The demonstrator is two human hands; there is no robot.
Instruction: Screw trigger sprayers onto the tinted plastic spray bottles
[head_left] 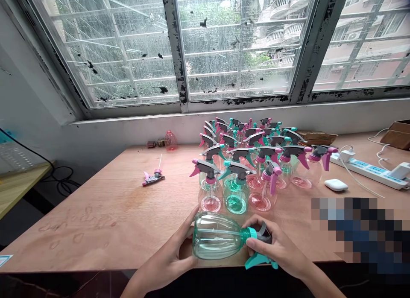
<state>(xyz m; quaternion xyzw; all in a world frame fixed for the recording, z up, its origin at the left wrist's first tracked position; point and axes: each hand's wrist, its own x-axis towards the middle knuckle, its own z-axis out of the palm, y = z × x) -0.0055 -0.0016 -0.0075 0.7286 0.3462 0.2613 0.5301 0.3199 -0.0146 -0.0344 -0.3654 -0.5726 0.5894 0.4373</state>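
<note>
A clear green spray bottle [218, 236] lies on its side in the air above the table's front edge, its base to the left and its teal and grey trigger head to the right. My left hand [177, 246] cups the base end, thumb below and fingers behind it. With thumb and fingers, my right hand [272, 242] grips the teal collar and spray head. The teal trigger hangs below that hand. Just beyond stand several upright spray bottles, the nearest being a pink one [210, 195], a green one [236, 195] and another pink one [261, 197].
A loose pink and grey spray head [153, 177] with its tube lies on the table [105, 212] at left. A headless pink bottle [171, 141] stands by the wall. At right are a power strip [368, 167], a white case [336, 185], cables and a blurred patch.
</note>
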